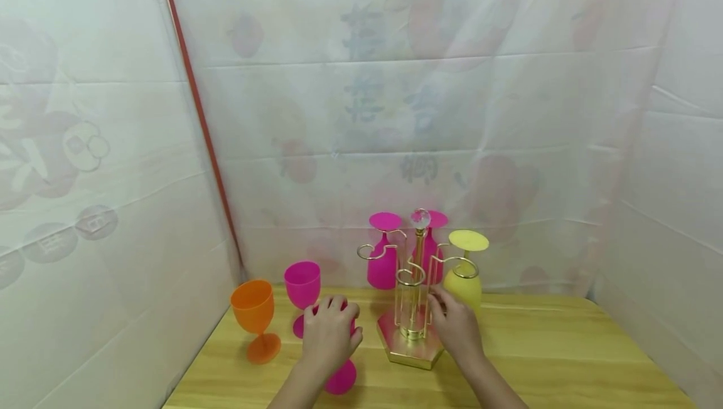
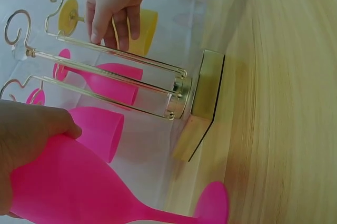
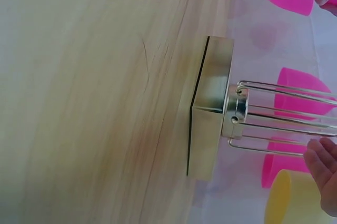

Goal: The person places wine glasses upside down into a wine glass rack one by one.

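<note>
My left hand [image 1: 329, 337] grips a magenta goblet [image 2: 68, 182] round its bowl from above; the goblet is upright, its foot [image 1: 341, 379] low by the table. Right of it stands a gold goblet rack [image 1: 415, 351] with curled wire hooks and a hexagonal base. My right hand [image 1: 459, 330] is at the rack's right-hand rods, fingers loosely extended; whether they touch a rod I cannot tell for certain. Behind that hand a yellow goblet [image 1: 467, 283] hangs upside down from the rack. Two more magenta goblets, one left [image 1: 383, 268] and one right [image 1: 432, 258], hang upside down at the back.
An orange goblet [image 1: 253, 308] and another magenta goblet [image 1: 302, 283] stand upright on the left of the wooden table [image 1: 565, 346]. Pale printed sheeting [image 1: 316, 114] encloses the back and sides. The rack's front and left hooks [image 1: 373, 251] carry no goblet.
</note>
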The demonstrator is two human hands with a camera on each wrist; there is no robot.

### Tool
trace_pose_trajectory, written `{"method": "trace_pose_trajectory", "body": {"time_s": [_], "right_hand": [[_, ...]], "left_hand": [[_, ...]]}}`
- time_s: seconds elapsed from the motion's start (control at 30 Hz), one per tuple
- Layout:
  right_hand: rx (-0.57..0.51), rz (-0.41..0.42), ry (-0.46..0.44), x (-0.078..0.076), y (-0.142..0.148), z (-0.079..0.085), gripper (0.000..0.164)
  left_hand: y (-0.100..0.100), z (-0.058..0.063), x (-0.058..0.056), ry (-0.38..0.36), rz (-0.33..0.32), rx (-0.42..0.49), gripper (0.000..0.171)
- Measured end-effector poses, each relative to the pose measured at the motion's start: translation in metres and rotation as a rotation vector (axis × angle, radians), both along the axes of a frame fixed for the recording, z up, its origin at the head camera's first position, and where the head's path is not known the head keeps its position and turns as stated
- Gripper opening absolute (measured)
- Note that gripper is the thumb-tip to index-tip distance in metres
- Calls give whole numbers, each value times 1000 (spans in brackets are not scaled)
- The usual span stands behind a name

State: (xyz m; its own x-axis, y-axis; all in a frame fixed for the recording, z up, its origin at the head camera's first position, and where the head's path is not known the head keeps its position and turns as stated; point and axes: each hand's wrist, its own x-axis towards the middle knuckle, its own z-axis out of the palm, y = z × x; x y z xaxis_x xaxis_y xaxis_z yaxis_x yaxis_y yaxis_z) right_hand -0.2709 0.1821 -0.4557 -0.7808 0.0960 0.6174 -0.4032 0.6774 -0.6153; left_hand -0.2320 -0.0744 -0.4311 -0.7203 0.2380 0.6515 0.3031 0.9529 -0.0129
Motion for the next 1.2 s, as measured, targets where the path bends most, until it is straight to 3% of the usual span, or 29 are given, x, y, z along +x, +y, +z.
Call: {"method": "trace_pose_trajectory", "body": {"time_s": [0.47,0.73,1.0,1.1,1.2], "right_hand": [[39,-36,128,3,7,-2,6],[35,-24,187,6,9,-3,4],[32,9,226,10,12,-9,5],[32,24,222,11,13,-11,4],[24,36,222,12,13,-12,7]], "left_hand": [[10,3,1,-60,-31,49,24],[18,2,1,-148,-15,341,22],[19,-6,2,-183,-8,534,22],[19,-4,0,-230,-37,661,22],[19,-1,-1,-275,-114,806,23]]}}
